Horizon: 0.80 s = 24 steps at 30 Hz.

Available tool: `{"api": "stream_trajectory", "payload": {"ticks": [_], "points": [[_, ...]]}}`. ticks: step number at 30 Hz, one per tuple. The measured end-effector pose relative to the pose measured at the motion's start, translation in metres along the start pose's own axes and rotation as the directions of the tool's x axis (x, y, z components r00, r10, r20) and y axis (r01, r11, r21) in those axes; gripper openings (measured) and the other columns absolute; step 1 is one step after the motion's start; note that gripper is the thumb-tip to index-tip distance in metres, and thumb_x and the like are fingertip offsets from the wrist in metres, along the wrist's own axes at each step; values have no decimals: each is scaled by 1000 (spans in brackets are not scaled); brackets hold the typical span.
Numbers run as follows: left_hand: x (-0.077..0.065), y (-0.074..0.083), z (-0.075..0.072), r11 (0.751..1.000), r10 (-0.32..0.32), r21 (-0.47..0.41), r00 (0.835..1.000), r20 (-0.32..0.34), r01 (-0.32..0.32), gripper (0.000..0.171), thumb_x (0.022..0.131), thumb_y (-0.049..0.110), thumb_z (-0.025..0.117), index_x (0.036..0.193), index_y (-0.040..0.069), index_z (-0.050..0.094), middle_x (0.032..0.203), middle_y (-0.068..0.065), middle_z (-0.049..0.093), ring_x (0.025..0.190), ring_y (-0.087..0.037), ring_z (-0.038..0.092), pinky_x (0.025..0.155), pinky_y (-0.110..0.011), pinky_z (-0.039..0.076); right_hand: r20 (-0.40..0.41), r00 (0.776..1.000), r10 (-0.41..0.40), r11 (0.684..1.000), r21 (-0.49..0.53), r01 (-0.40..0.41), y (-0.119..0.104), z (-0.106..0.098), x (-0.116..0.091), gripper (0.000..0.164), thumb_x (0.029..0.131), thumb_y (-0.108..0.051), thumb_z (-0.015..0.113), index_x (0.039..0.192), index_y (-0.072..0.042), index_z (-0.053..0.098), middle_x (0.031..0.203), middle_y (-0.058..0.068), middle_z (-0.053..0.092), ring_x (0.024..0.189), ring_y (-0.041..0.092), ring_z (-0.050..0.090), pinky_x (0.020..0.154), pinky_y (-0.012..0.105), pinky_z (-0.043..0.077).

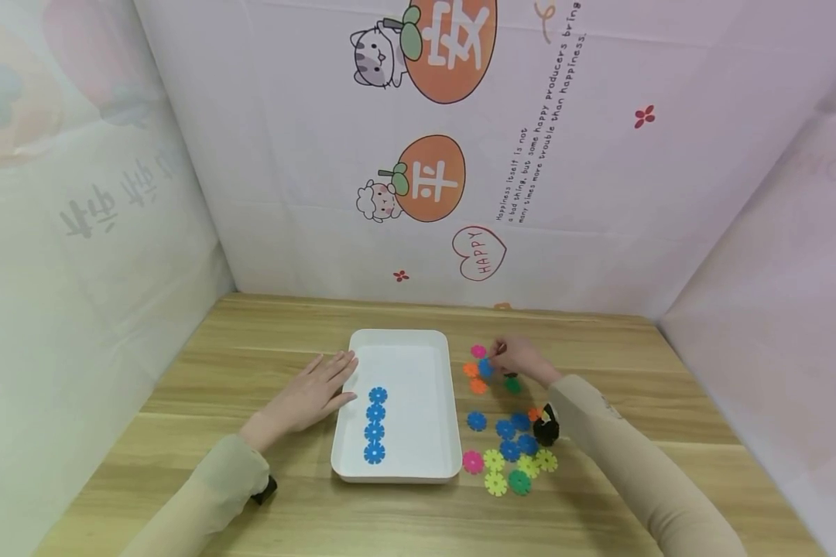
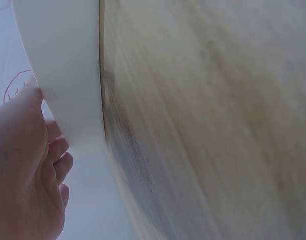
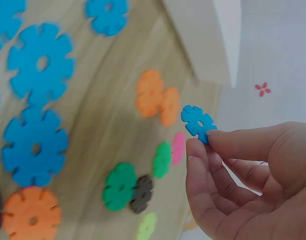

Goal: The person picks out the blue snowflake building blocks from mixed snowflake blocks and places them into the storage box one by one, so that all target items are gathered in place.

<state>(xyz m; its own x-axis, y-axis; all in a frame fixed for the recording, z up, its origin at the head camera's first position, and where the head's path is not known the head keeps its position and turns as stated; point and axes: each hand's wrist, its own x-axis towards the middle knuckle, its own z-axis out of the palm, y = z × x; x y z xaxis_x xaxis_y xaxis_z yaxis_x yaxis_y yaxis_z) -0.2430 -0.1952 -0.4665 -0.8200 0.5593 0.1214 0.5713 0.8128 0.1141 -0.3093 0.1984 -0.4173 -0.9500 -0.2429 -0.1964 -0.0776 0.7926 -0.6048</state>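
Observation:
Between thumb and fingertips my right hand (image 1: 519, 358) pinches a blue notched disc (image 3: 198, 121), held above the tabletop to the right of the white tray (image 1: 418, 464). My left hand (image 1: 313, 393) rests on the tray's left rim with its fingers straight. Inside the tray, a column of several blue notched discs (image 1: 375, 432) lies along the left side. Close to the right hand lie orange discs (image 3: 150, 94), a pink disc (image 1: 478, 351), green discs (image 3: 119, 186) and a black disc (image 3: 141, 194).
On the wooden table (image 1: 286, 495), right of the tray, spreads a group of blue discs (image 1: 509, 450), yellow discs (image 1: 495, 483), a green disc (image 1: 519, 482) and a pink disc (image 1: 472, 462). Printed cloth walls (image 1: 306, 193) enclose the back and sides.

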Motion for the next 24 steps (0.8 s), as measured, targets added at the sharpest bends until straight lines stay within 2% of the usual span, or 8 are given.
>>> {"api": "stream_trajectory", "payload": {"ticks": [5, 10, 16, 24], "points": [[-1, 0, 0, 1000, 5, 5, 1000, -13, -5, 66, 104, 44, 45, 155, 4, 31, 163, -15, 30, 150, -34, 32, 123, -58, 24, -16, 999, -44, 999, -11, 44, -15, -4, 3, 13, 93, -10, 61, 100, 1, 64, 91, 15, 68, 77, 24, 62, 66, 34, 54], [-1, 0, -1, 1000, 1, 9, 1000, -2, -1, 67, 104, 46, 44, 156, 5, 30, 163, -13, 28, 151, -33, 30, 123, -57, 23, -22, 997, -78, 997, 16, 78, -37, 0, 5, 15, 95, -12, 63, 102, 1, 66, 98, 16, 71, 89, 31, 70, 78, 40, 60], [-1, -1, 0, 1000, -3, 5, 1000, 3, 3, 67, 104, 46, 44, 156, 6, 30, 164, -13, 28, 151, -33, 30, 123, -57, 23, -14, 995, -96, 992, 84, 97, -59, 14, 14, 12, 94, -8, 64, 100, 2, 65, 100, 20, 72, 93, 36, 71, 84, 43, 61], [-1, -1, 1, 1000, -3, 5, 1000, 7, 2, 67, 104, 47, 43, 156, 7, 28, 164, -12, 28, 152, -32, 29, 124, -57, 22, 28, 995, -93, 989, 123, 89, -85, 39, 29, 8, 94, -6, 64, 96, 2, 66, 92, 15, 72, 89, 31, 71, 83, 40, 61]]}}
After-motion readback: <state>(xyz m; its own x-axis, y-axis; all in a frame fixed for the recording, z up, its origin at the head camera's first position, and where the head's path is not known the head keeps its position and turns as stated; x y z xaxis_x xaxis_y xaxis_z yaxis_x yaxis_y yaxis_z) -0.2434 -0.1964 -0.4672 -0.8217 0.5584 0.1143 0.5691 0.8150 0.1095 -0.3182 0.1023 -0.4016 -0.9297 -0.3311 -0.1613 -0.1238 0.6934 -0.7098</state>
